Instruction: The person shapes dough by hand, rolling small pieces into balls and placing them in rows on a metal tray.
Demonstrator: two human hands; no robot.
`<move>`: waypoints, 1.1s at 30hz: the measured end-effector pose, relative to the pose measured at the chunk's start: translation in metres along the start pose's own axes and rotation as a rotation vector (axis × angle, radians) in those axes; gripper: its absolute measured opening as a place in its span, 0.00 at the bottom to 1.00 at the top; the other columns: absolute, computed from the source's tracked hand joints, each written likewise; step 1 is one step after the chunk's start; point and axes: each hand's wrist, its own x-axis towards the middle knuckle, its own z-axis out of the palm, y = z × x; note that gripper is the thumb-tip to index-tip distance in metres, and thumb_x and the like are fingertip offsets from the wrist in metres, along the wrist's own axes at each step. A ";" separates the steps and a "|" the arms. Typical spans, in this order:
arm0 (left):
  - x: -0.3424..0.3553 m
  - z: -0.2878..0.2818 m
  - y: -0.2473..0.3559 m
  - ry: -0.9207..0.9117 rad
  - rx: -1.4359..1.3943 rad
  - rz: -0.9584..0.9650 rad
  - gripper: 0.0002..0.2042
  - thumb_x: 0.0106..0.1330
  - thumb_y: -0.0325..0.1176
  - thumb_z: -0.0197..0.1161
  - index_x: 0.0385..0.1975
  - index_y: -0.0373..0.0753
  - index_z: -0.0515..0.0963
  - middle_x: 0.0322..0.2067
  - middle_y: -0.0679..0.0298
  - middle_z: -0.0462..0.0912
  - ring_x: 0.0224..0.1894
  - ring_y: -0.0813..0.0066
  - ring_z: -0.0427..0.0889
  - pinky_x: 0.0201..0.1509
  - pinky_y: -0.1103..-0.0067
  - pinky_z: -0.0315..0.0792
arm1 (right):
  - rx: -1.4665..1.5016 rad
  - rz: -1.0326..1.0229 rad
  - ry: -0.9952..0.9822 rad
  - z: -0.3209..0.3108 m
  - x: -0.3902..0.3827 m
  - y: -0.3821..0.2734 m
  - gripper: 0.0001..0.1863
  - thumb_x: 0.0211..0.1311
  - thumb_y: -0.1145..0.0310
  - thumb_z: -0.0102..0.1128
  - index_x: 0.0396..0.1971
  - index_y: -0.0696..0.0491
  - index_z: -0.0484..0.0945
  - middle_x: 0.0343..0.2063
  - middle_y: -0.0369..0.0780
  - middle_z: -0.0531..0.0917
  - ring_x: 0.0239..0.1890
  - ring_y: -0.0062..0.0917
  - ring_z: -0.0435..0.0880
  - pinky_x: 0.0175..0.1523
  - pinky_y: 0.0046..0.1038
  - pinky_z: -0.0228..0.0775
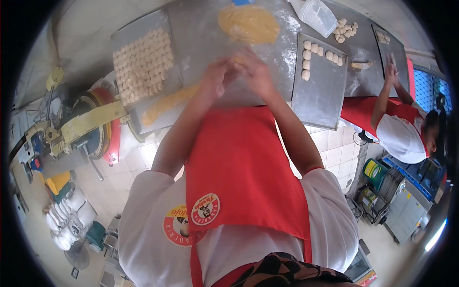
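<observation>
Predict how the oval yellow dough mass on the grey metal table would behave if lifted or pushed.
The oval yellow dough mass would probably sag: its outline looks soft. Lying broad and flat, it seems unlikely to roll.

- Underfoot, pale square tiles cover the floor [335, 139], bright patches gleaming on the left!
- Up top, a grey metal worktop [198, 40] stretches across.
- Far right, a window [421, 85] glows blue through lattice!
- Below it, a grey metal cabinet [400, 210].
- And there, a strip light [435, 235] blazing white!
</observation>
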 end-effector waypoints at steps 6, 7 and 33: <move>-0.008 0.007 -0.001 0.059 0.237 0.025 0.13 0.71 0.36 0.69 0.50 0.38 0.80 0.42 0.69 0.85 0.42 0.80 0.84 0.48 0.81 0.80 | 0.516 0.428 -0.058 -0.014 0.000 0.008 0.22 0.67 0.66 0.70 0.57 0.59 0.81 0.51 0.41 0.87 0.51 0.27 0.85 0.56 0.28 0.76; -0.009 0.009 -0.002 0.063 0.238 0.027 0.14 0.70 0.36 0.70 0.51 0.38 0.80 0.42 0.69 0.85 0.42 0.80 0.83 0.47 0.81 0.79 | 0.463 0.436 -0.117 -0.019 -0.003 0.013 0.22 0.66 0.65 0.71 0.56 0.60 0.82 0.49 0.40 0.87 0.49 0.26 0.86 0.54 0.27 0.76; 0.008 0.023 -0.026 0.224 0.622 0.144 0.15 0.68 0.34 0.72 0.48 0.30 0.85 0.34 0.61 0.88 0.33 0.80 0.85 0.33 0.82 0.80 | 0.476 0.621 0.059 -0.008 -0.024 0.033 0.15 0.65 0.68 0.73 0.48 0.58 0.85 0.34 0.35 0.87 0.34 0.16 0.84 0.34 0.20 0.77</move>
